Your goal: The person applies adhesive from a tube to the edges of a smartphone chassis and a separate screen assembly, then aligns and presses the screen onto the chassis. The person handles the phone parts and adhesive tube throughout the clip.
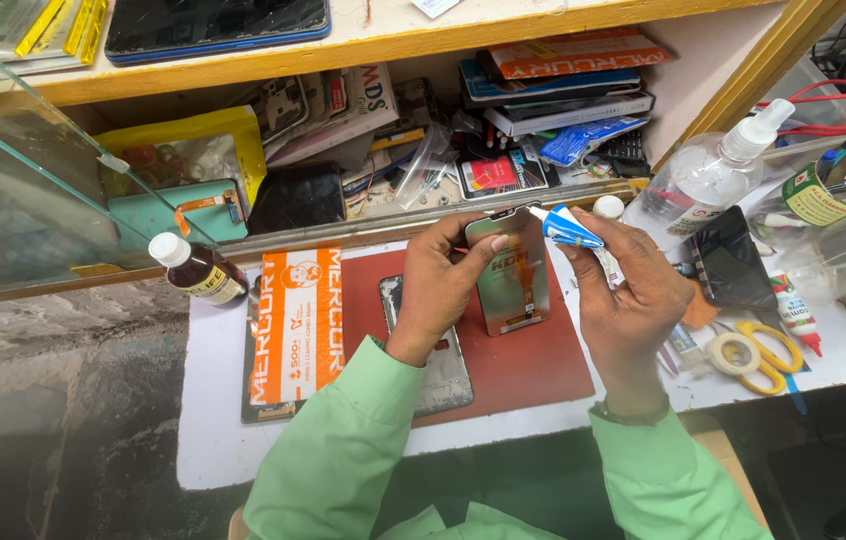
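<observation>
Both hands are raised over the red mat [523,370], the landmark for this scene. Above its far edge the left hand [440,285] grips a phone panel [511,270] by its left long side, thumb on the face and fingers behind, holding it upright and slightly tilted. The right hand [628,295] pinches a small blue-and-white glue tube [565,228], its nozzle touching the panel's top right corner. The panel is a thin, flat rectangle with a grey-green metallic sheen, a dark rim and a pale band at its lower end. It looks light and stiff but probably fragile and smooth, so a hold along the edges, away from the glued rim, seems safest. The tube looks soft and light, likely to give under a gentle squeeze. On the mat's left part lies a phone frame [438,360], half under the left forearm. Left of the mat sits an orange-and-white pack [295,325]; right of it, yellow scissors [768,355].
</observation>
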